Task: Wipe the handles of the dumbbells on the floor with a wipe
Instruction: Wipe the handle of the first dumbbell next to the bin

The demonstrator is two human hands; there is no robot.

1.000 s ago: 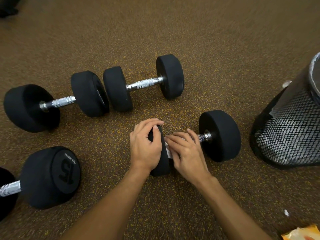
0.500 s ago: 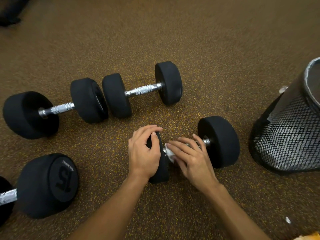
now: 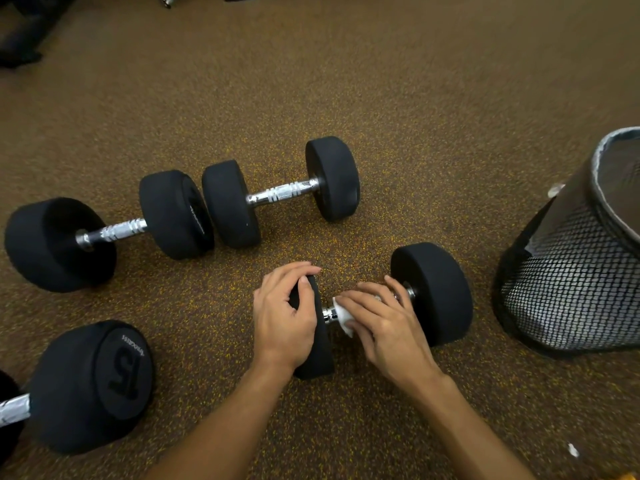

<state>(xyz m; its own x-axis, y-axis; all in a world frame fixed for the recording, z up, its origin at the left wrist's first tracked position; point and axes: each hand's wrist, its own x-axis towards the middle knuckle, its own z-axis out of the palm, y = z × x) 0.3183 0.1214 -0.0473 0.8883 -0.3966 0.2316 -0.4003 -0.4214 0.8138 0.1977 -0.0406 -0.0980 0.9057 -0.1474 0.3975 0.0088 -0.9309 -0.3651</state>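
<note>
1. Head view: the left hand (image 3: 282,317) curls over one head of the near dumbbell (image 3: 436,292), steadying it on the floor (image 3: 415,98).
2. The right hand (image 3: 384,327) wraps the wipe (image 3: 343,315) round the handle (image 3: 328,315).
3. Looks mid-wipe. Next, likely, a rub toward the right end, then the other dumbbells (image 3: 282,194).

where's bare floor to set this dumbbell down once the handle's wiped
Widest bare floor lies beyond the far right dumbbell. A smaller patch lies between the 15-marked dumbbell and the left hand. Crowded: the gap between the near dumbbell, where the right hand holds the wipe, and the mesh bin.
</note>
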